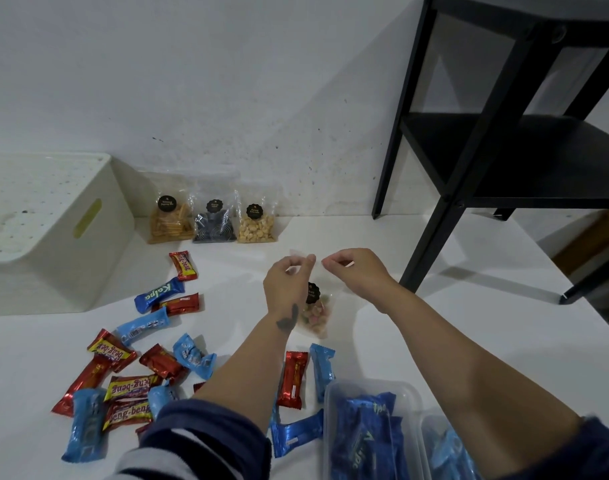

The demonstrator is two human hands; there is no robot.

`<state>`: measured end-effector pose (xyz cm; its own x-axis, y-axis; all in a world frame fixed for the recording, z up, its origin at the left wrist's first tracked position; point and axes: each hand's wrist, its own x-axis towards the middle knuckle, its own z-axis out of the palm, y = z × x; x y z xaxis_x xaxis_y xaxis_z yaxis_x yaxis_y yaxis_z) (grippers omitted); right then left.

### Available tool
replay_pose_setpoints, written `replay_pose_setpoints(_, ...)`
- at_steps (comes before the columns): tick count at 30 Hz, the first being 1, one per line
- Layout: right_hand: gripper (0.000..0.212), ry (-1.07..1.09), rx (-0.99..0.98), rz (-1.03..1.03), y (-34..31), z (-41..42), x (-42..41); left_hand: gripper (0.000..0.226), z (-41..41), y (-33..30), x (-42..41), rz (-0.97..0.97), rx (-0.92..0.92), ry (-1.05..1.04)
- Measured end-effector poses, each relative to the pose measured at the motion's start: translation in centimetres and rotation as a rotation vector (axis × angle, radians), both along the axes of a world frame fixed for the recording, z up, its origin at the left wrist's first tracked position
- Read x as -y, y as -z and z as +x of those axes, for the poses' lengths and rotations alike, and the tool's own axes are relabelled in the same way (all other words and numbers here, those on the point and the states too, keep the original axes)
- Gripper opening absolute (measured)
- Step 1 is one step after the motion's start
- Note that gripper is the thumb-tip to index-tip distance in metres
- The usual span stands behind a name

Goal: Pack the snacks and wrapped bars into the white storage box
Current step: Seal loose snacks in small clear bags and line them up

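My left hand (286,279) and my right hand (356,268) each pinch a top corner of a clear snack bag (315,315) holding pastel sweets, so it hangs upright just above the white table. Against the wall stand three more clear snack bags: yellow sticks (169,216), dark pieces (214,221) and pale nuts (256,221). The white storage box (84,237) sits at the far left with its lid on. Several red and blue wrapped bars (147,358) lie scattered in front of it, and a few more (294,379) lie under my left forearm.
Two clear plastic tubs (368,389) with blue wrapped bars stand at the near right edge. A black metal side table (469,161) stands at the back right, its legs on the white surface.
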<state>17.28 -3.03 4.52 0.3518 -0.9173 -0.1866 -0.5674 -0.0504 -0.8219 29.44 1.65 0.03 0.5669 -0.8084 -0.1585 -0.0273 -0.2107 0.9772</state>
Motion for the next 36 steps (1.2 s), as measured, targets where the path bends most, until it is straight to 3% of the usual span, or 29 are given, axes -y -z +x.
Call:
replay_pose_setpoints(8, 0.015, 0.161, -0.068, -0.030, 0.8, 1.1, 1.0, 0.018, 0.3, 0.5, -0.1, -0.066, 0.052, 0.053)
replay_pose_setpoints(13, 0.010, 0.183, 0.088, -0.153, 1.6, 1.7, 0.4, 0.008, 0.6, 0.3, -0.1, -0.067, -0.030, 0.023)
replay_pose_setpoints(16, 0.023, 0.211, 0.180, -0.179, 4.3, 1.2, -1.9, 0.006, 1.3, 0.4, 0.3, -0.047, -0.044, 0.012)
replay_pose_setpoints(19, 0.035, 0.122, 0.099, -0.080, 8.1, 1.4, -3.7, 0.003, 1.8, 1.0, 0.7, -0.033, -0.022, 0.064)
replay_pose_setpoints(25, 0.054, 0.163, -0.042, -0.060, 9.8, 2.3, -1.9, 0.032, 3.8, 3.5, 0.1, -0.010, 0.179, 0.159)
replay_pose_setpoints(27, 0.058, 0.166, -0.063, -0.076, 9.7, 2.4, -0.4, 0.048, 5.3, 5.5, -0.4, 0.175, 0.446, 0.199)
replay_pose_setpoints(30, 0.065, 0.177, -0.067, -0.082, 9.4, 3.1, 2.9, 0.093, 6.8, 8.5, -1.7, 0.578, 0.816, 0.486)
replay_pose_setpoints(32, 0.067, 0.182, -0.057, -0.092, 8.9, 4.2, 5.6, 0.111, 7.2, 9.6, -2.2, 0.640, 0.928, 0.591)
replay_pose_setpoints(36, 0.066, 0.162, -0.090, -0.161, 7.9, 7.3, 11.0, 0.115, 7.4, 9.6, -1.8, 0.706, 0.961, 0.669)
